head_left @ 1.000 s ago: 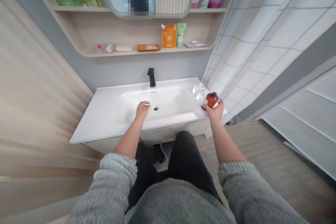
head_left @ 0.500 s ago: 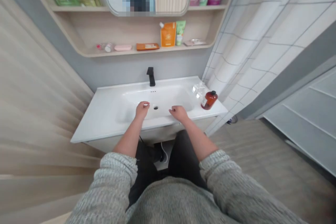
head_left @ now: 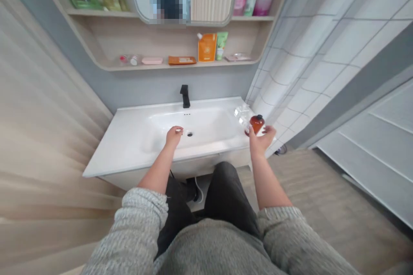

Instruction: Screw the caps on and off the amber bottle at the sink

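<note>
My left hand [head_left: 174,136] hovers over the front of the white sink [head_left: 206,122], beside the drain. Its fingers are curled in with the thumb close to them; whether something small is between them I cannot make out. At the right end of the counter, my right hand [head_left: 260,141] is spread, thumb and fingers apart, at the near side of an amber bottle [head_left: 257,123] with a black cap. The hand covers the bottle's lower part, and contact between them cannot be made out. A clear, shiny object [head_left: 241,112] lies left of the bottle.
A black faucet [head_left: 185,96] rises behind the sink. Above, a wall shelf [head_left: 145,67] carries an orange pouch [head_left: 207,47], a green tube [head_left: 221,45] and a pink case [head_left: 152,60]. A curtain [head_left: 48,107] hangs at the left, with white tiles [head_left: 309,66] at the right.
My right hand has moved from over the sink to the amber bottle at the right, and its fingers have opened. My left hand has stayed nearly in place.
</note>
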The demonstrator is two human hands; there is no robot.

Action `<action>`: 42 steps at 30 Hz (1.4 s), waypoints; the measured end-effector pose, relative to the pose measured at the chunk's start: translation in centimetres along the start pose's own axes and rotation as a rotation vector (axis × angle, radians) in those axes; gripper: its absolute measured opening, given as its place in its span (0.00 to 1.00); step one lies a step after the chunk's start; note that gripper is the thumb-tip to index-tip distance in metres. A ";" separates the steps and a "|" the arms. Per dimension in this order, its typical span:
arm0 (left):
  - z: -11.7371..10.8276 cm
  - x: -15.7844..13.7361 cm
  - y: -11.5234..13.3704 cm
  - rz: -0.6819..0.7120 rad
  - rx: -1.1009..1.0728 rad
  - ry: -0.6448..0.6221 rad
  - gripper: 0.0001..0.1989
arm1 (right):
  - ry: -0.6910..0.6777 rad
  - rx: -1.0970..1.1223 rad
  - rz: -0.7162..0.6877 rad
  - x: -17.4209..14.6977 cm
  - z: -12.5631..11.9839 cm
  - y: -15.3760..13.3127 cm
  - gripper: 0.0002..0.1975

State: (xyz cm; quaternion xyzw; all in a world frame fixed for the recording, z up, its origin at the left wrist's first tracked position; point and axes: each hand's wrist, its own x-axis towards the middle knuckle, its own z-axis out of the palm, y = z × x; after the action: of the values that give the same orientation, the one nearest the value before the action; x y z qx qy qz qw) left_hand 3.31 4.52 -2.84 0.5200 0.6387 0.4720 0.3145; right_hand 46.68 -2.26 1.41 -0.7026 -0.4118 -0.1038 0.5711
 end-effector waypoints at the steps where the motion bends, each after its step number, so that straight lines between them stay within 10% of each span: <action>1: 0.0 0.0 0.1 -0.001 -0.001 0.001 0.08 | 0.015 0.004 -0.012 1.3 -0.2 0.7 0.38; 4: 0.0 -0.2 0.3 -0.002 -0.003 0.002 0.08 | -0.179 0.024 0.005 4.1 0.2 1.5 0.56; 9: -0.2 -0.7 0.9 -0.009 -0.011 -0.002 0.07 | -0.305 0.145 0.159 4.2 1.7 -1.1 0.48; 14: -0.1 -0.9 1.2 -0.003 -0.023 -0.007 0.05 | -0.630 0.409 -0.172 -1.9 4.8 -7.8 0.51; 21: -0.4 -1.5 1.6 0.087 -0.097 0.013 0.10 | -1.047 0.314 -0.265 -11.2 12.5 -13.6 0.43; 31: 0.3 -1.9 1.1 0.365 0.148 -0.154 0.11 | -1.150 0.073 -0.574 -12.7 13.3 -13.1 0.39; 42: 0.1 -1.8 0.9 0.338 0.275 -0.062 0.10 | -1.183 0.132 -0.657 -12.8 13.3 -13.3 0.37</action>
State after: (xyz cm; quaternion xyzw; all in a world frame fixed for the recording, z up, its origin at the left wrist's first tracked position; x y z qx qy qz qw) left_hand 4.22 2.88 -2.19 0.6718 0.5910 0.4102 0.1764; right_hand 24.90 3.80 -1.25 -0.4434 -0.8523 0.1551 0.2303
